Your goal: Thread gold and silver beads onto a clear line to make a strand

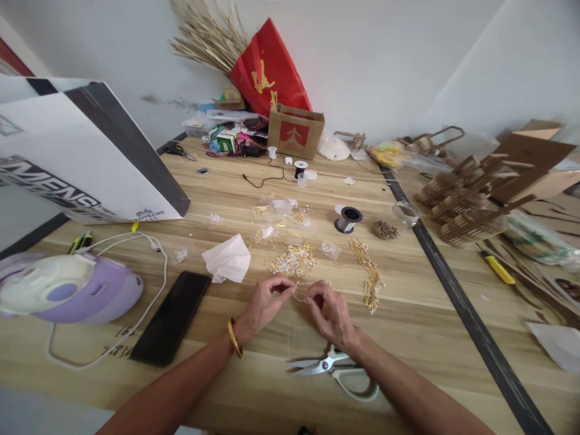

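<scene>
My left hand, with a gold bangle at the wrist, pinches one end of a thin beaded strand. Across from it, the fingers of my right hand are closed on the same strand, which curves through the small gap between the hands. Its finer details are too small to make out. Just beyond my fingertips lies a pile of gold and clear beads. Several gold chains are heaped to the right. Scissors with pale handles rest partly beneath my right wrist, blades apart.
A black phone, a white tissue and a purple-and-white device with a cable lie left. Beyond the beads stand a wire spool and a jar on its side. Small woven baskets and a yellow cutter lie right.
</scene>
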`<state>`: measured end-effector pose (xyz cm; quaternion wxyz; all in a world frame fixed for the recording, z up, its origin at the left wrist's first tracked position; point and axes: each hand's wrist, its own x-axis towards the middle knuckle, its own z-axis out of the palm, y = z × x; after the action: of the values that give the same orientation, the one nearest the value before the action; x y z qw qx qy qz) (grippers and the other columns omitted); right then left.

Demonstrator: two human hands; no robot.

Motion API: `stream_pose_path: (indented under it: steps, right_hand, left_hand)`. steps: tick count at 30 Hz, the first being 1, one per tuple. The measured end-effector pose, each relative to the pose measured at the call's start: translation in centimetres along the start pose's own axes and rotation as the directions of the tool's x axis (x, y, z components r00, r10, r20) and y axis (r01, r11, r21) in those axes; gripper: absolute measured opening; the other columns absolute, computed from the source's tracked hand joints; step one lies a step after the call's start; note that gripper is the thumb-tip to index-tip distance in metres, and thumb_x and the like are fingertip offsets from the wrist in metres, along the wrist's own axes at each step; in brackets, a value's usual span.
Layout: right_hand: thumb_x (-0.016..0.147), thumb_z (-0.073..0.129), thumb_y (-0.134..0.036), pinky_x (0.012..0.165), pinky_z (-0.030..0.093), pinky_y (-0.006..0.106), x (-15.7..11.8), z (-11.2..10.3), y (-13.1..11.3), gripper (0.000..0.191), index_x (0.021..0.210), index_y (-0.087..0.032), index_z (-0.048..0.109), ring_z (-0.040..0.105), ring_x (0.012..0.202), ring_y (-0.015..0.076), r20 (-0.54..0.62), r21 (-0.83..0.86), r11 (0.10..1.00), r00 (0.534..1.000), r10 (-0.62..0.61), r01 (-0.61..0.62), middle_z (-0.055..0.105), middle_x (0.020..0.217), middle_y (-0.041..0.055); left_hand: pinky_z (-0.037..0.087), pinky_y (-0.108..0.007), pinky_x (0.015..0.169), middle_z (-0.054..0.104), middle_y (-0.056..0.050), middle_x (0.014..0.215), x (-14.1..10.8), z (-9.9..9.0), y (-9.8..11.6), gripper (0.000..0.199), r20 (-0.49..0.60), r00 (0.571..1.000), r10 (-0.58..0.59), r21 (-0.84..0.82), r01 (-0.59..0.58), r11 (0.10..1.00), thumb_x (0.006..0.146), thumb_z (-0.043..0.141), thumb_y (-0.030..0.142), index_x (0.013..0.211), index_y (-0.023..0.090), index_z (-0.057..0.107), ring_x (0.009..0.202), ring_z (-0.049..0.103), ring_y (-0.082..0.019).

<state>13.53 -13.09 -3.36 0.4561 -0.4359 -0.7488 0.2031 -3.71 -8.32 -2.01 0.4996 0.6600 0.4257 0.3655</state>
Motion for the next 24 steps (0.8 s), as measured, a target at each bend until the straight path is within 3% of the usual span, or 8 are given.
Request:
stream_pose_path:
  steps: [13, 24]
  right_hand:
    - [0.089, 0.047, -0.014, 0.053, 0.037, 0.023, -0.2, 0.1, 0.1, 0.006, 0.088, -0.02, 0.046, 0.046, 0.058, 0.0113, 0.018, -0.07, 0.997, 1.0, -0.016, 0.017, 0.049, 0.071, -0.0004]
    - [0.09, 0.046, -0.017, 0.052, 0.037, 0.023, 0.1, 0.1, -0.1, 0.004, 0.09, -0.02, 0.049, 0.048, 0.056, 0.0111, 0.017, -0.094, 0.995, 1.0, -0.016, 0.018, 0.052, 0.07, -0.0002]
  left_hand:
    - [0.047, -0.024, 0.065, 0.064, -0.003, 0.07, -0.4, 0.4, 0.5, 0.009, 0.005, 0.983, 0.184, 0.088, -0.184, 0.979, 0.078, 0.059, 0.012, 0.071, 0.013, 0.064, 0.067, 0.058, -0.014]
    - [0.047, -0.023, 0.064, 0.063, -0.004, 0.07, -0.6, 0.5, 1.3, 0.01, 0.003, 0.972, 0.236, 0.118, -0.235, 0.965, 0.077, 0.057, 0.008, 0.071, 0.012, 0.064, 0.067, 0.058, -0.014]
